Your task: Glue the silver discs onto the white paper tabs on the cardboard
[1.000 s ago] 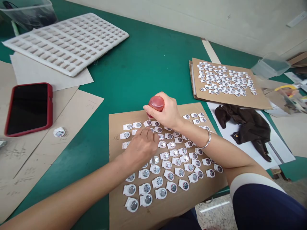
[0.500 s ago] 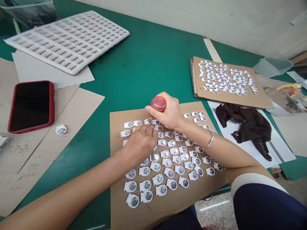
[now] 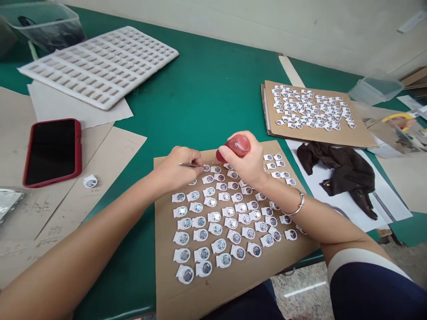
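Observation:
My left hand is closed on slim metal tweezers, near the far left part of a cardboard sheet. In my right hand is a red squeeze bottle with a rounded, glossy end, tilted over the sheet's far edge; its tip is hidden. Rows of small white tabs, each with a round silvery disc, lie across the cardboard. Some of these pieces are covered by my hands and right forearm.
A second cardboard with many similar pieces lies at the back right, behind a dark brown cloth. To the left are a red-cased phone, a single loose piece, a white slotted tray and a clear bin.
My left hand has moved away and left, from over the pieces to the sheet's far left part. My right hand has shifted slightly right, and the red bottle is now tilted more sideways.

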Motion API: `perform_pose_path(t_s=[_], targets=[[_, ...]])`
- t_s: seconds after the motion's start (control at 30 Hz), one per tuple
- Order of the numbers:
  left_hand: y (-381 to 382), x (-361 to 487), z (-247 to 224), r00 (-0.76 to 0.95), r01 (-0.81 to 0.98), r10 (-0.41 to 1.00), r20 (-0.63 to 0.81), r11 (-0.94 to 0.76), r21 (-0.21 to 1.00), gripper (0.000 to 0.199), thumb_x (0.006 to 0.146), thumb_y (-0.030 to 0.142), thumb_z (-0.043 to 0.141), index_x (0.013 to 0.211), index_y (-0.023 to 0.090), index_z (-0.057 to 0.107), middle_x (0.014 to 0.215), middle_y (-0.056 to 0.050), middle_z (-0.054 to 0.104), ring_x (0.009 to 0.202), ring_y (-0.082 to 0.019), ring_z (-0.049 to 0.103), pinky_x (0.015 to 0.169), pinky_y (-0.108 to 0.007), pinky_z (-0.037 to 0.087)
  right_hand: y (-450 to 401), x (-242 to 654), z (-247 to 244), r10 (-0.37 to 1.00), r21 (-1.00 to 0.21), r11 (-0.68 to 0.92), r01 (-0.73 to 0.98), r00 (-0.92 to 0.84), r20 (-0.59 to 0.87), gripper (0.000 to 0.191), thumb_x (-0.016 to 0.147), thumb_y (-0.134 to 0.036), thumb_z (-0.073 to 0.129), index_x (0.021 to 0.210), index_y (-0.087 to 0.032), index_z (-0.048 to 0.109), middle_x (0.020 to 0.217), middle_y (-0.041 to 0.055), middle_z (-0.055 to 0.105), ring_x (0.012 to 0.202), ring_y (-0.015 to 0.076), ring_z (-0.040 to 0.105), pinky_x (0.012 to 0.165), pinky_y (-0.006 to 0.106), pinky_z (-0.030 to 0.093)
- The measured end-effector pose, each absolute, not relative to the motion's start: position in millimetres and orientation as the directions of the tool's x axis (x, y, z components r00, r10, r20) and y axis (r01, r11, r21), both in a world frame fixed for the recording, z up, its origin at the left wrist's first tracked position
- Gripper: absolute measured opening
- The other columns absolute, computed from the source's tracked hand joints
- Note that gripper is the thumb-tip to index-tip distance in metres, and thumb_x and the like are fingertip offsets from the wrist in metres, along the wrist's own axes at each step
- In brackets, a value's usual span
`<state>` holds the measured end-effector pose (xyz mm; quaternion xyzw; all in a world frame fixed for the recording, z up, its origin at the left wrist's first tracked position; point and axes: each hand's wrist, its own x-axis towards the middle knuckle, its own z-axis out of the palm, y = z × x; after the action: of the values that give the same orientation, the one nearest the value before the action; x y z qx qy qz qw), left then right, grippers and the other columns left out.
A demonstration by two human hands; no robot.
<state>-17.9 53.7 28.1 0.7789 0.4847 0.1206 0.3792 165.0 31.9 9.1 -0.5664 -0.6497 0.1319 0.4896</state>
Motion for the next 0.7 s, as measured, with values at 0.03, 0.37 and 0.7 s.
perform_pose_path(t_s=[0.03, 0.37, 0.7], targets=[[54, -19, 27, 0.487, 0.654, 0.851, -0.196, -0.207, 0.727, 0.011, 0.071, 0.023, 0.054, 0.063, 0.017, 0.06, 0.066, 0.0, 0.063, 0.058, -0.012, 0.054, 0.05, -0.023, 0.036, 30, 166, 7, 0.868, -0.733, 0.318, 0.602, 0.125, 0.48, 0.035, 0.065, -0.049, 0.066, 0.081, -0.021, 0.053, 0.075, 0.0003, 0.061, 0.066, 0.0131, 0.057, 0.063, 0.029, 0.047], [56, -26, 14, 0.437, 0.589, 0.875, -0.207, -0.105, 0.802, 0.009, 0.067, 0.024, 0.059, 0.064, 0.017, 0.064, 0.066, 0.0, 0.064, 0.059, -0.013, 0.056, 0.05, -0.023, 0.039, 26, 165, -13, 0.88, -0.781, 0.272, 0.562, 0.183, 0.438, 0.033, 0.063, -0.045, 0.069, 0.082, -0.021, 0.055, 0.076, 0.0007, 0.063, 0.069, 0.0144, 0.059, 0.066, 0.031, 0.049], [56, -26, 15, 0.435, 0.597, 0.873, -0.221, -0.095, 0.797, 0.008, 0.067, 0.023, 0.059, 0.064, 0.017, 0.063, 0.068, -0.001, 0.065, 0.061, -0.013, 0.057, 0.051, -0.023, 0.04, 25, 165, -10, 0.88, -0.779, 0.259, 0.571, 0.193, 0.434, 0.032, 0.064, -0.044, 0.068, 0.082, -0.022, 0.054, 0.076, 0.0004, 0.063, 0.069, 0.014, 0.058, 0.066, 0.03, 0.049]])
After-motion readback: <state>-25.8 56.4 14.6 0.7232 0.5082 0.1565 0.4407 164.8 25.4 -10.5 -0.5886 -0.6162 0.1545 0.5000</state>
